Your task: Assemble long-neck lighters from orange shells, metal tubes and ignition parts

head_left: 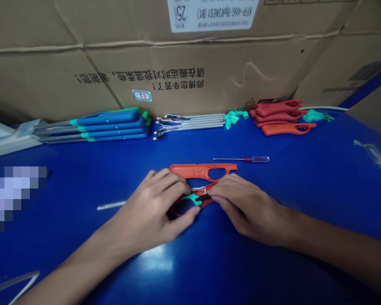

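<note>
My left hand (155, 207) and my right hand (244, 203) meet over an orange plastic handle shell (180, 207) lying on the blue table. The left hand's fingers curl around the shell's left part. My right hand's fingertips pinch a small black part (204, 197) beside a green trigger piece (192, 198) set in the shell, with thin white wires (199, 189) above it. A second orange shell half (203, 170) lies just beyond the hands, untouched.
A small screwdriver (244, 159) lies behind the shells. A thin white tube (111, 205) lies left of my left hand. Along the cardboard box (190, 63) are stacked blue-sleeved rods (108, 125), metal tubes (193, 122), green triggers (233, 117) and orange shells (281, 116).
</note>
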The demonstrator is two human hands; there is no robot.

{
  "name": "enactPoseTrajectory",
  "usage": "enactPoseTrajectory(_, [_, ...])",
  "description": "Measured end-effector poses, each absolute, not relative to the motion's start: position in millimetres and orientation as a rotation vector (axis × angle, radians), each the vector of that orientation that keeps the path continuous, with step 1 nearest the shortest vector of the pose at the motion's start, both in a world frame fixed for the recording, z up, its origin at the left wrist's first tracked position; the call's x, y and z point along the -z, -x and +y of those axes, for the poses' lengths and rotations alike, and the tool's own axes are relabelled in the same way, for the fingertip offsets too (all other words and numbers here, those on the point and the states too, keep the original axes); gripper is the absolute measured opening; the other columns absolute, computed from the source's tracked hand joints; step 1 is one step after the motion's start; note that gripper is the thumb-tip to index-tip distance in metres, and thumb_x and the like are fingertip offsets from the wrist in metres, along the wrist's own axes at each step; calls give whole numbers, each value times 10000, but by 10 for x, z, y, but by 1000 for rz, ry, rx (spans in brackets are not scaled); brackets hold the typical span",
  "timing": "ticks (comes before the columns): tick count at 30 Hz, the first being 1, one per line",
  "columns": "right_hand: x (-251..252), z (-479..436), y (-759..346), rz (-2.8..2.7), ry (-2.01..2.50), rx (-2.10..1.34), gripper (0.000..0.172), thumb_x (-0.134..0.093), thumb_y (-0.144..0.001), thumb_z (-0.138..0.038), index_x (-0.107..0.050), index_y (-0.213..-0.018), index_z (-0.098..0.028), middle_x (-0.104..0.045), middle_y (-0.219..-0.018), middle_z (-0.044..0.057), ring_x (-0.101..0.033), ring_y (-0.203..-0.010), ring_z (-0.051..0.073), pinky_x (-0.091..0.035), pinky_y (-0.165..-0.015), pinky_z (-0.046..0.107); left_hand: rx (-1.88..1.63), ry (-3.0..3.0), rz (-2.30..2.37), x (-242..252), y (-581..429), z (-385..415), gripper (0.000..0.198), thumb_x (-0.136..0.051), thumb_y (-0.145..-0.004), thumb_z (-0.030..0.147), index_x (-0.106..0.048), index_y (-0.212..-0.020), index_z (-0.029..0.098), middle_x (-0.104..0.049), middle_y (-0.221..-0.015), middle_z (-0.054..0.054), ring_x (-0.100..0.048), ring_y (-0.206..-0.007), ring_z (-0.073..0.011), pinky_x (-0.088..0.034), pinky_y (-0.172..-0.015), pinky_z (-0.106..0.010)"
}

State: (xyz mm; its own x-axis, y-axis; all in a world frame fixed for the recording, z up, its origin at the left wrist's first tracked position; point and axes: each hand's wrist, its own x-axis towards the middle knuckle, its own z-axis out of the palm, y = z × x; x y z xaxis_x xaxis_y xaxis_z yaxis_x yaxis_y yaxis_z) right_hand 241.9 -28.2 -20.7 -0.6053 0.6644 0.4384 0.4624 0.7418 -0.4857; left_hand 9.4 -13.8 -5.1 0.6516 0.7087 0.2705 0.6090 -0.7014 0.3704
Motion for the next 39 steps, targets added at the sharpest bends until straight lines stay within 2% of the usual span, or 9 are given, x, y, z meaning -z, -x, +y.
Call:
enactPoseTrajectory(4, [180,-276,-2412,-2334,882,-474,197,-429,-965,-66,-602,-1030,-136,-693,-904,78,-606,-835,183,-526,-806,349,-613,-2560,1086,45,-132,-153,112,-607,-891,268,-652,-941,178,-684,-939,-55,-609,-889,-231,-444,-782,-412])
enactPoseTrajectory(8, [179,-274,-2404,-2325,900,-517,203,-427,-975,-73,-600,-1058,-140,-694,-942,76,-605,-866,183,-517,-825,352,-697,-2607,1021,22,-115,-159,80,-632,-866,241,-646,-914,178,-696,-877,-38,-626,-821,-203,-424,-750,-392])
enactPoseTrajectory(15, [200,-274,-2405,-2341,901,-561,192,-425,-993,-93,-609,-1021,-140,-686,-949,76,-584,-877,179,-499,-835,352,-790,-2647,973,-47,-64,-129,90,-641,-789,168,-605,-872,164,-694,-861,-37,-647,-824,-203,-434,-800,-416])
enactPoseTrajectory(20, [175,-278,-2410,-2369,897,-571,179,-454,-997,-129,-626,-1045,-122,-677,-967,84,-577,-902,188,-492,-851,362,-757,-2676,945,-50,-34,-103,83,-648,-787,182,-605,-857,169,-686,-831,-30,-630,-794,-201,-423,-796,-425])
enactPoseTrajectory(25, [170,-291,-2404,-2360,871,-549,143,-519,-946,-143,-624,-1042,-143,-675,-976,88,-583,-907,198,-495,-843,378,-710,-2697,914,-27,-36,-95,74,-644,-798,181,-617,-865,164,-693,-823,-37,-627,-797,-207,-420,-809,-436])
enactPoseTrajectory(28, [171,-298,-2403,-2351,836,-512,191,-571,-872,-143,-629,-1054,-127,-669,-952,94,-581,-876,205,-501,-823,388,-712,-2714,905,-25,-47,-88,67,-646,-811,196,-615,-861,165,-696,-826,-43,-626,-799,-210,-419,-807,-433])
enactPoseTrajectory(33, [185,-287,-2404,-2379,876,-478,141,-513,-964,-158,-652,-967,-136,-654,-902,73,-567,-851,179,-489,-804,347,-685,-2740,907,-39,-38,-72,72,-639,-822,218,-618,-874,173,-702,-841,-49,-633,-815,-219,-421,-812,-427])
enactPoseTrajectory(39, [213,-277,-2413,-2366,888,-484,155,-495,-970,-122,-647,-951,-144,-658,-927,72,-569,-874,174,-488,-820,337,-677,-2757,892,-72,17,-45,84,-628,-815,225,-626,-869,161,-691,-818,-53,-632,-803,-227,-423,-811,-433])
